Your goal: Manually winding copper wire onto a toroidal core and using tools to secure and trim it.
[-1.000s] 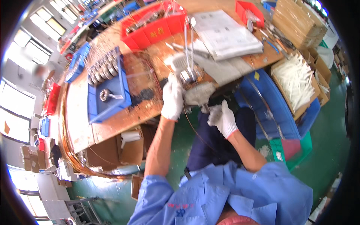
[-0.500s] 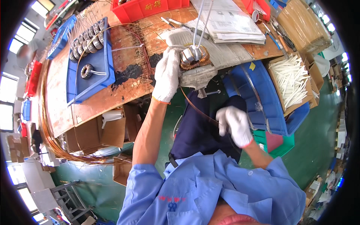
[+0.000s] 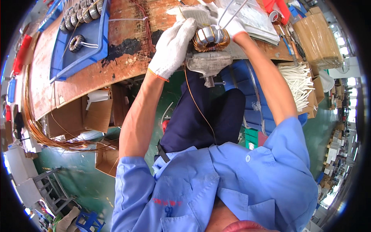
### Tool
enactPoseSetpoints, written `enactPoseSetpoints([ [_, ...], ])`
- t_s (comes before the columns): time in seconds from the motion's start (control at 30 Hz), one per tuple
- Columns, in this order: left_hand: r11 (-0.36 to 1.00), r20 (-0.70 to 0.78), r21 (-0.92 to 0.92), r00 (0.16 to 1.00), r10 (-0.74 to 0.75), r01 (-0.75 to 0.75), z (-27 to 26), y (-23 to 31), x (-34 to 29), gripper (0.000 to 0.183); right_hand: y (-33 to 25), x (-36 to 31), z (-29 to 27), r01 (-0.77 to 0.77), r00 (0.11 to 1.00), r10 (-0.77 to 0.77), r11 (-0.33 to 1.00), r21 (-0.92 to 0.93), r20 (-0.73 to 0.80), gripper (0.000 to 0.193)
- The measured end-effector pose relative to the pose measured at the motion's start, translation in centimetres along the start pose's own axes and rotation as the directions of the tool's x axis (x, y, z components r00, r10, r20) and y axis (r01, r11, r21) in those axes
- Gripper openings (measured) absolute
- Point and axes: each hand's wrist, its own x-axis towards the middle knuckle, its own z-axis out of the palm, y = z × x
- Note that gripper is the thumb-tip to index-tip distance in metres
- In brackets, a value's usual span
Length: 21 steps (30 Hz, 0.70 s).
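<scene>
A toroidal coil of copper wire wound over a grey core sits on the metal vise at the bench edge. My left hand, in a white glove, is closed at the coil's left side, its fingers pressed together and its thumb hidden. Beyond the coil's right side reaches my gloved right hand; its fingers are partly hidden, so whether they hold anything cannot be told. White strips rise from the top of the coil. One copper wire hangs from the vise to my lap.
At left, a blue tray holds several wound coils, one lying apart. A bundle of copper wire curves off the bench's left end. Papers lie at the back right. A carton of white strips stands right, beside blue crates.
My right hand has let go of the hanging wire near my lap and moved up to the far right side of the coil. My left hand stays beside the coil. The view has shifted.
</scene>
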Motion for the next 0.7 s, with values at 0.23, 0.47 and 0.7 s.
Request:
enactPoseSetpoints([
  [0.23, 0.988, -0.065, 0.15, 0.997, 0.052, -0.042, -1.4, 1.2, 1.9, 0.04, -8.7, -24.8, -6.1, -0.243, 0.913, 0.363, 0.114, 0.963, 0.187, 0.048],
  [0.47, 0.993, -0.286, 0.119, 0.958, 0.009, 0.026, -0.1, 0.9, 8.5, 0.032, -13.2, -33.4, -6.7, -0.401, 0.86, 0.366, 0.052, 0.914, 0.357, 0.037],
  [0.7, 0.778, -0.254, 0.625, 0.925, 0.281, -0.064, 0.0, -2.7, 12.0, 0.041, -16.3, -25.6, -8.6, -0.478, 0.849, 0.3, 0.089, 0.874, 0.434, 0.017],
])
